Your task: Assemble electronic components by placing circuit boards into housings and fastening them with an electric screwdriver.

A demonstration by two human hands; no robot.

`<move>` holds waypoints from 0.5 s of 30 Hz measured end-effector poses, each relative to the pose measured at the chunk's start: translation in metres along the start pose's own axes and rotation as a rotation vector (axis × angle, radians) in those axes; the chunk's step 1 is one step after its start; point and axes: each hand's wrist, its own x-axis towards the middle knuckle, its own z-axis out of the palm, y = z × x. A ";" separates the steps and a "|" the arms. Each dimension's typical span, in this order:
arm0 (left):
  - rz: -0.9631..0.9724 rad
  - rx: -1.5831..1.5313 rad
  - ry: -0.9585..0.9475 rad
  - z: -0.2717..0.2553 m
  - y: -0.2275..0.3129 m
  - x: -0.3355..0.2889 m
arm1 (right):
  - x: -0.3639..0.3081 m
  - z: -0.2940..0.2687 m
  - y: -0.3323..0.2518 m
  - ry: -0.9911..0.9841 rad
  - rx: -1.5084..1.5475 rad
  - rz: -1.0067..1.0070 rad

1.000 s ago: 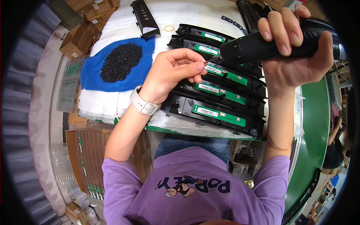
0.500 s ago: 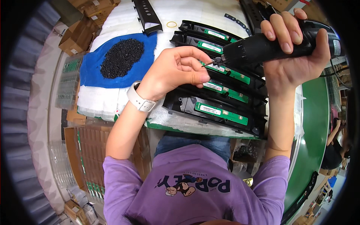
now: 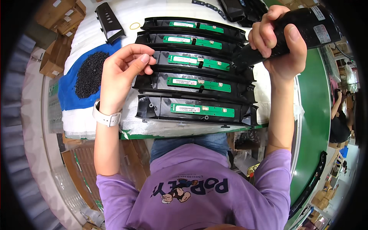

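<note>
My right hand is wrapped round a black electric screwdriver, its front end pointing down at the right end of the middle black plastic housing. The driver's tip is hidden in the dark there. At that housing's left end is my left hand, its fingers curled and thumb bent against them; what they hold, if anything, I cannot make out. Several such housings lie in a row, each bearing a long green circuit board with a white label. Left of them a blue cloth carries a heap of small black screws.
A black panel with holes and a yellow rubber band lie at the far left. More black parts sit at the back. Cardboard boxes stand beyond the table's left side. On the right runs a green surface; another person is farther off.
The screwdriver has gone from beside my left fingers to the middle housing's right end. My left hand has moved left, away from the driver's bit. The whole view has shifted right.
</note>
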 end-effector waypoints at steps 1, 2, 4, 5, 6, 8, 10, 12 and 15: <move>-0.005 0.007 -0.015 0.000 0.000 0.000 | -0.001 -0.001 0.000 0.007 -0.015 -0.003; -0.008 0.008 -0.017 0.000 -0.001 0.000 | -0.002 -0.002 0.001 0.010 -0.015 -0.002; 0.016 0.021 -0.010 0.001 0.000 -0.001 | -0.004 -0.003 0.002 0.016 -0.006 0.019; 0.016 0.023 -0.011 0.001 0.001 0.000 | -0.005 -0.004 0.002 0.018 -0.005 0.017; 0.017 0.030 -0.002 0.001 0.000 0.001 | -0.005 -0.004 0.002 0.027 -0.008 0.016; 0.015 0.037 0.007 0.001 0.001 0.002 | -0.004 -0.004 0.003 0.036 -0.009 0.016; 0.002 0.061 -0.007 0.000 0.002 0.003 | -0.003 -0.003 0.003 0.042 -0.016 0.008; -0.007 0.088 -0.015 0.001 0.004 0.004 | -0.003 -0.006 0.003 0.030 -0.017 0.011; -0.013 0.131 -0.029 0.002 0.006 0.008 | -0.004 -0.009 0.001 0.012 -0.021 0.016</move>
